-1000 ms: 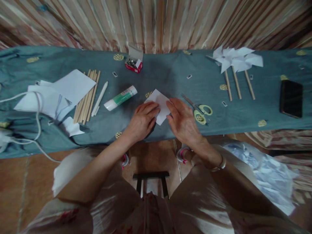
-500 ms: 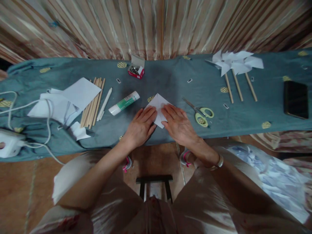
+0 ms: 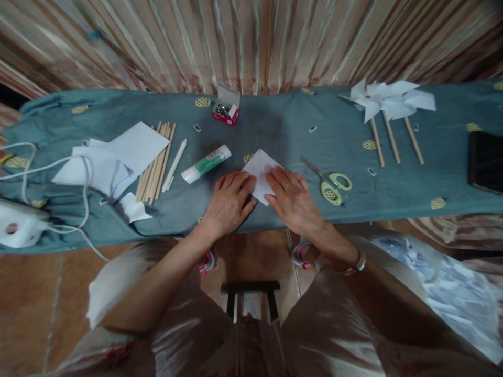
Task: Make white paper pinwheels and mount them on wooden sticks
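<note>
A square of white paper (image 3: pixel 260 166) lies cornerwise on the cloth in front of me, with a crease running down from its top corner. My left hand (image 3: pixel 231 201) rests on its left side, fingers slightly bent and the thumb apart. On the right side, my right hand (image 3: pixel 294 201) lies with its fingers stretched flat over the sheet. Scissors (image 3: pixel 328 181) with green handles are just right of that hand. Left of the paper is a glue stick (image 3: pixel 206 164) with a green label.
Farther left are a white pen (image 3: pixel 175 165), wooden sticks (image 3: pixel 156 167), paper sheets (image 3: pixel 139 149) and a white power strip (image 3: pixel 21 224) with cords. An open red box (image 3: pixel 226 112) of small metal pieces stands behind. Paper pinwheels (image 3: pixel 393 99) and a phone (image 3: pixel 485 162) lie right.
The whole view has shifted a little, so things on the table appear farther right. My left fingers look slightly more bent; both hands stay on the paper.
</note>
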Demonstrator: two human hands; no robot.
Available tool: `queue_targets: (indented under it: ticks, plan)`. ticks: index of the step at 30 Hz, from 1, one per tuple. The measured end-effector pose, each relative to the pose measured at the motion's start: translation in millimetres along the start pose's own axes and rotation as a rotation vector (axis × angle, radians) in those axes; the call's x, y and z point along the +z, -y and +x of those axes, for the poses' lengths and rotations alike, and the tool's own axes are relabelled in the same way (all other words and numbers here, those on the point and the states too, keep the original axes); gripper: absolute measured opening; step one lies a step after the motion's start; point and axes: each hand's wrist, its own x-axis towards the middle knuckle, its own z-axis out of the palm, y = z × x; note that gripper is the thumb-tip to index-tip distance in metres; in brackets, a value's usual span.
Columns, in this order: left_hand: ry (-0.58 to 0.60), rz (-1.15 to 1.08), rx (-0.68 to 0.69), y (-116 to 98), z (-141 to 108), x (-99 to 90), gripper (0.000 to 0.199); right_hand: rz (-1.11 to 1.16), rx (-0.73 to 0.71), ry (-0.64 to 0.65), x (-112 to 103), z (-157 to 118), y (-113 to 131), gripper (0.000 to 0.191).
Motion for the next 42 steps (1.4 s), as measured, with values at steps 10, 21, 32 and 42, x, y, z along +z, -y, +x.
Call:
queue_targets:
  ticks: [10,21,32,42]
  plan:
    - [0.003,0.023,-0.022,0,-1,-6.5,0.048,0.007,0.01,-0.001,0,-1,-1,0.047]
    - [-0.037,0.07,-0.051,10,-16,-16.9,0.042,0.027,0.013,0.003,1,-1,-3,0.048]
    - [-0.098,0.031,-0.085,21,-28,-22.4,0.037,-0.018,0.016,0.004,2,-1,-3,0.047]
    - [-0.046,-0.02,0.111,-2,-8,-8.1,0.047,-0.017,0.036,-0.099,-2,10,-1,0.034]
